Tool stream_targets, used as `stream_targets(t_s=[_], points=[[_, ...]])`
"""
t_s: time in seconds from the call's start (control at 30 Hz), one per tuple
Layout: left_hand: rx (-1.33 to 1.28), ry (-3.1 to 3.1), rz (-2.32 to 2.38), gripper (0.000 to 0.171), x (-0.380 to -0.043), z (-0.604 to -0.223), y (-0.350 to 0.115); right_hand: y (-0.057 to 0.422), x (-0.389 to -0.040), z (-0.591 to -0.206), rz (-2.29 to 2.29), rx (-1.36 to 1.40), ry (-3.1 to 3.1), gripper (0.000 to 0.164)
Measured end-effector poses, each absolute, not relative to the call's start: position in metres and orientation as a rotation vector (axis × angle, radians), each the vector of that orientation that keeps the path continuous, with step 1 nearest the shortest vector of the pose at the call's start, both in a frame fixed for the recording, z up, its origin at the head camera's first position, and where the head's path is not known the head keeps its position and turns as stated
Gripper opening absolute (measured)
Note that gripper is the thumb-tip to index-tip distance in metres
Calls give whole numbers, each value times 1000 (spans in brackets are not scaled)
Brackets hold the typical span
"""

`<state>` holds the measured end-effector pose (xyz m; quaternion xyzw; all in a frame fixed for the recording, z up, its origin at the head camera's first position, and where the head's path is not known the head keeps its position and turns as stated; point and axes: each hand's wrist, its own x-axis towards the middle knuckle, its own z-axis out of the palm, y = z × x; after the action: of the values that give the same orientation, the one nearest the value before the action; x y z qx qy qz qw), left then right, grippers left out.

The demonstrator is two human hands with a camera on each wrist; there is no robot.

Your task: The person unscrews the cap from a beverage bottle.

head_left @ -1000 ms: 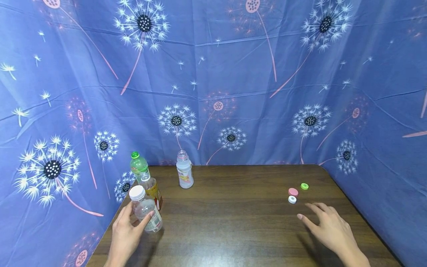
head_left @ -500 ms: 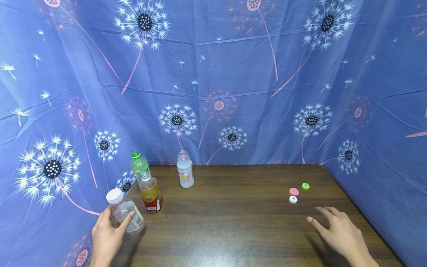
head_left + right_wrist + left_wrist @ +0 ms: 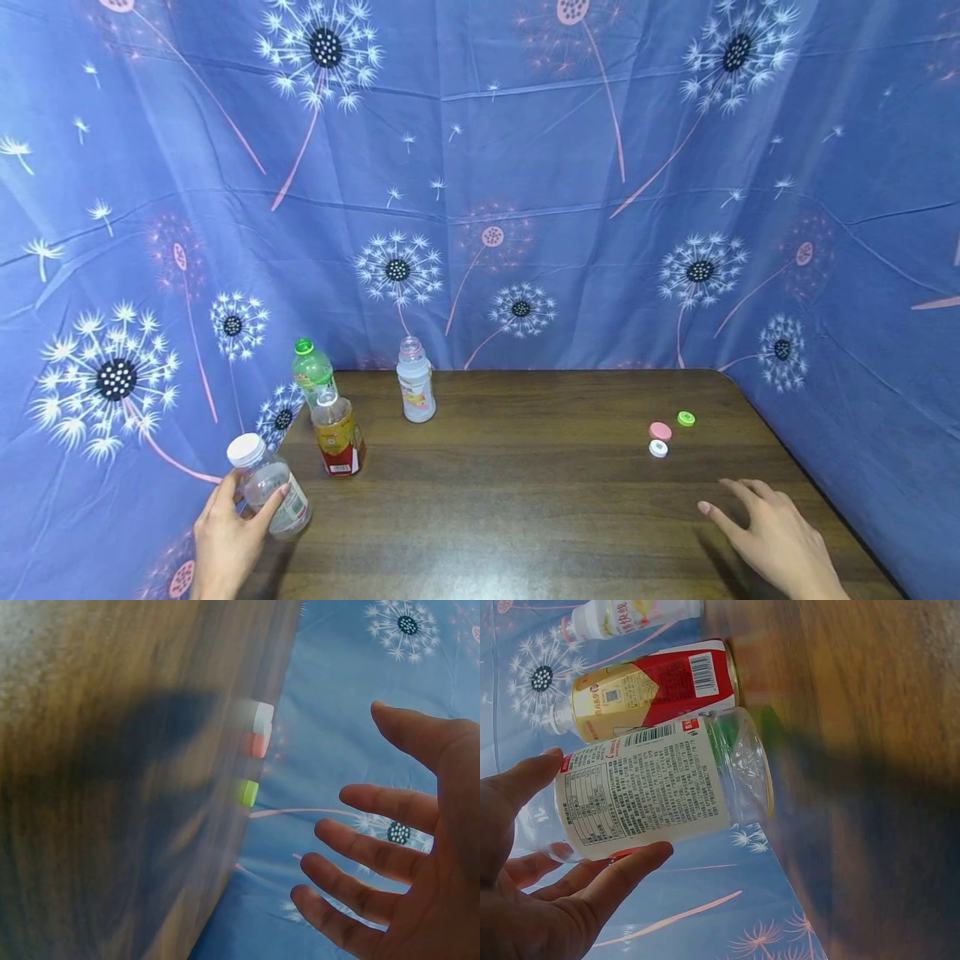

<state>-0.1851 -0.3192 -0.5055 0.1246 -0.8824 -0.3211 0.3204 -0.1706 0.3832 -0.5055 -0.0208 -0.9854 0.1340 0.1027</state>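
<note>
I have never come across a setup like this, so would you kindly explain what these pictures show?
There is no machine: a person works with two bare hands. The wide view is taken from the head, the two closer ones from each wrist. The left hand holds a clear bottle with a white lid. The right hand holds nothing. On the brown table stand a green bottle, a yellow-and-red bottle and a pale bottle; toward the right lie a pink cap, white cap and green cap.

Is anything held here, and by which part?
The left hand holds a clear bottle by its upper body, below its white cap; the right hand holds nothing.
</note>
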Motion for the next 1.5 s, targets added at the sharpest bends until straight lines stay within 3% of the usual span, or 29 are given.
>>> stream_targets(t_s=[0.43, 1.17, 1.5], points=[[335, -2357, -884, 57, -186, -510, -322, 388, -167, -510, 410, -81, -2922, 87], [306, -2253, -858, 84, -184, -515, -318, 379, -163, -517, 446, -27, -2839, 70], [192, -2063, -824, 92, -183, -493, -311, 379, -161, -523, 471, -29, -2853, 66]])
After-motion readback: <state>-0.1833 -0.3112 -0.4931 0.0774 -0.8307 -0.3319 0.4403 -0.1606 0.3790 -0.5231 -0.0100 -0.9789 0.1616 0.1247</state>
